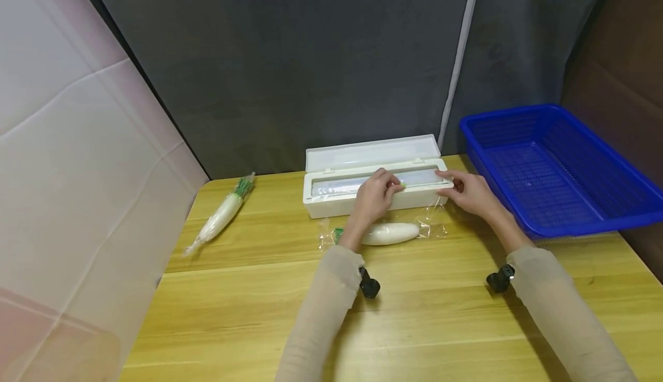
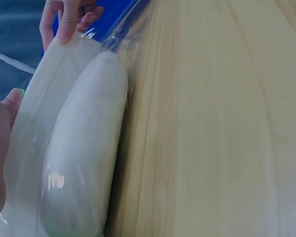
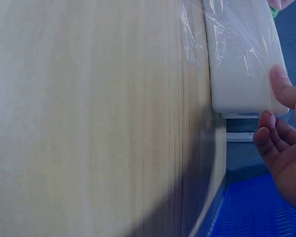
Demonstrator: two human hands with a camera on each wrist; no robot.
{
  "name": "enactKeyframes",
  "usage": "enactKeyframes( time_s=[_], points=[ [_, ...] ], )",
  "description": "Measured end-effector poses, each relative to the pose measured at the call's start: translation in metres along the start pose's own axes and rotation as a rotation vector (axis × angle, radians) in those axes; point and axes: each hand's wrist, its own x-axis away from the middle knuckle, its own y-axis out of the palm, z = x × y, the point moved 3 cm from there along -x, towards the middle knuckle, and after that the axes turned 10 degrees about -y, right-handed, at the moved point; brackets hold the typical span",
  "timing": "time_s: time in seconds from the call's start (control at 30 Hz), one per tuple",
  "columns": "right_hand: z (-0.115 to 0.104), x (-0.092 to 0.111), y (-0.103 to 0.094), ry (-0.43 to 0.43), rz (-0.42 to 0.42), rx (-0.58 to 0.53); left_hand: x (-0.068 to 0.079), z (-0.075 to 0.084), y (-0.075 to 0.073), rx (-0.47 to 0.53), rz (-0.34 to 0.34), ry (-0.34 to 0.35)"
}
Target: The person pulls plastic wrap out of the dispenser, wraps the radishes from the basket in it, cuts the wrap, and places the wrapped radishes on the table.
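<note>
A white cling film dispenser box (image 1: 336,203) lies on the table, its lid (image 1: 373,151) swung back. Clear film hangs down its front onto a white radish (image 1: 392,233) lying close before it. My left hand (image 1: 375,195) bends over the front rim, pinching a small green slide cutter (image 1: 403,184); in the left wrist view only its thumb side shows. At the box's right end, my right hand (image 1: 468,192) grips the corner, thumb (image 3: 282,86) against the front wall and fingers curled by the end. The left forearm partly hides the radish's green top.
A film-wrapped white radish (image 1: 223,216) with green leaves lies at the table's left. The blue plastic basket (image 1: 549,232) stands at the right, beside the right hand. Behind the wooden table (image 1: 248,324) hangs a dark grey curtain (image 1: 269,71).
</note>
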Motion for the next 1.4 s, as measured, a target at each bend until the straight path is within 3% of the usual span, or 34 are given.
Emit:
enactKeyframes(
  time_s=[0.47,1.03,1.4],
  points=[
    [0.001,0.001,-0.002,0.012,-0.008,0.0,0.008,-0.02,-0.014,0.081,0.043,0.018],
    [0.003,0.001,0.0,0.005,0.001,-0.001,0.013,-0.026,-0.022,0.058,0.069,0.016],
    [0.001,0.001,0.0,0.01,-0.001,-0.005,0.011,-0.031,-0.024,0.111,-0.014,0.023]
  ],
)
